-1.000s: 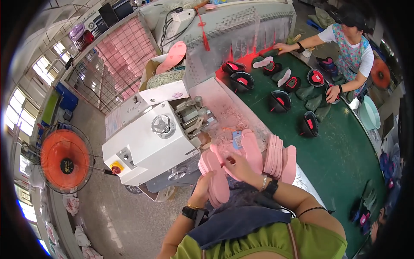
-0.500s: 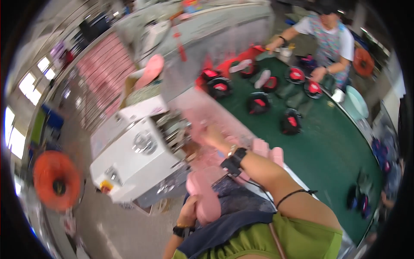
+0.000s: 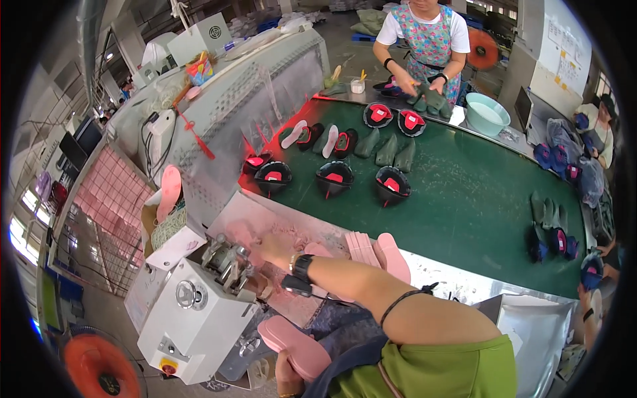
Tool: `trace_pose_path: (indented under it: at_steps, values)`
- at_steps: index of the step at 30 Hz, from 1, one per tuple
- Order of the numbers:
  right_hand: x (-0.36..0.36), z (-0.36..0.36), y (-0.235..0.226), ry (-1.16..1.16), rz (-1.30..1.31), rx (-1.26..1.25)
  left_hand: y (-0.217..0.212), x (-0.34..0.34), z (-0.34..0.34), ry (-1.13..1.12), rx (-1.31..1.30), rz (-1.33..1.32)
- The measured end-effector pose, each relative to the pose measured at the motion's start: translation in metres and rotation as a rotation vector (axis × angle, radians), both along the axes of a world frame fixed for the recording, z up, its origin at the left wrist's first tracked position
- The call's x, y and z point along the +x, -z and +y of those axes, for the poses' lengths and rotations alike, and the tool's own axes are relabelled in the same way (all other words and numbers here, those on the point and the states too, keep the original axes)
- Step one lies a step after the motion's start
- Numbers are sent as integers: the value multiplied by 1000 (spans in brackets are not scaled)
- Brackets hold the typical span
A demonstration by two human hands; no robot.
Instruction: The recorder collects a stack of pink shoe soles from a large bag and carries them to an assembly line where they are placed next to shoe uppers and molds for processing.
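Note:
At the lower middle, my left hand (image 3: 289, 375) is closed around a stack of thick pink insoles (image 3: 295, 345), held in front of my apron. My right arm crosses the bench, and my right hand (image 3: 271, 248) is beside the metal feed head (image 3: 227, 263) of a white bench machine (image 3: 196, 318). A blurred pink piece (image 3: 241, 232) lies just beyond its fingertips. The fingers are smeared, so their grip is unclear. Under and beyond my right forearm, more pink insoles (image 3: 361, 248) rest on the dust-covered bench board (image 3: 229, 209).
A green conveyor belt (image 3: 464, 205) carries black shoe uppers (image 3: 335, 178) and dark green shoe lasts (image 3: 387, 151). Across it a person in a floral apron (image 3: 424, 50) handles lasts. A box (image 3: 174, 235) stands behind the machine, an orange fan (image 3: 99, 368) at lower left, a metal tray (image 3: 531, 331) at right.
The view has swung, showing more of the belt to the right. My right hand stays beside the machine head. My left hand still holds the pink insoles, now lower in view. The co-worker has lifted lasts.

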State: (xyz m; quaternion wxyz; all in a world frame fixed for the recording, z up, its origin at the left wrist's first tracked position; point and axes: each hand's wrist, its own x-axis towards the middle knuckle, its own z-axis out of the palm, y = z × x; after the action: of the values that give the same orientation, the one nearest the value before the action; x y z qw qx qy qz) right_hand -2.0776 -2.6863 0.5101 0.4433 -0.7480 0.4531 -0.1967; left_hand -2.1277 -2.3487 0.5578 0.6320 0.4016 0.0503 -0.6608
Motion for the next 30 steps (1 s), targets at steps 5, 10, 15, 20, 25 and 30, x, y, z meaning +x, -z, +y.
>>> trace_pose_path:
  at_steps: [5,10,15,20,25,30]
  values:
    - [21,-51,53,241,-443,48,10,-3,-3,-30,39,-92]
    - [-47,-57,10,343,-618,24,27,6,2,-63,134,-172]
    - [-158,-118,14,512,-622,146,42,10,-18,-44,97,-144]
    - [-228,-155,18,613,-594,99,27,-3,-30,-10,94,-141]
    - [-256,-164,17,682,-613,123,24,-5,-30,-19,102,-129]
    - [-260,-161,29,688,-660,107,23,-5,-25,-22,75,-108]
